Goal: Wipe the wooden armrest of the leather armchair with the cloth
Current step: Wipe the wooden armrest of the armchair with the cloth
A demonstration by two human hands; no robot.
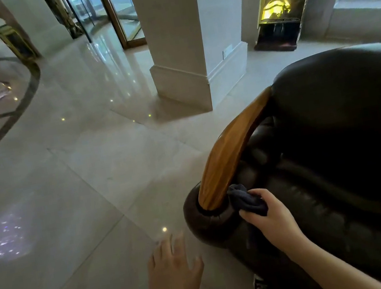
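Dark cloth [246, 199] in R hand [269, 217], against armrest [228, 153]

1. armchair [335, 145]: dark brown-black leather, glossy.
2. armrest [229, 155]: warm orange-brown wood, streaked grain.
3. cloth [246, 200]: dark navy-grey, plain.
4. floor [88, 174]: pale cream marble tiles, glossy, with small yellow-white light spots.
5. floor inlay [25, 96]: dark curved band around a pinkish-grey patch, far left.
6. column [173, 33]: off-white.
7. wall panel [281, 3]: gold-yellow frame, dark interior, bright yellow glow.

Dim daylight, glossy floor [86, 161] glare (edges warped)
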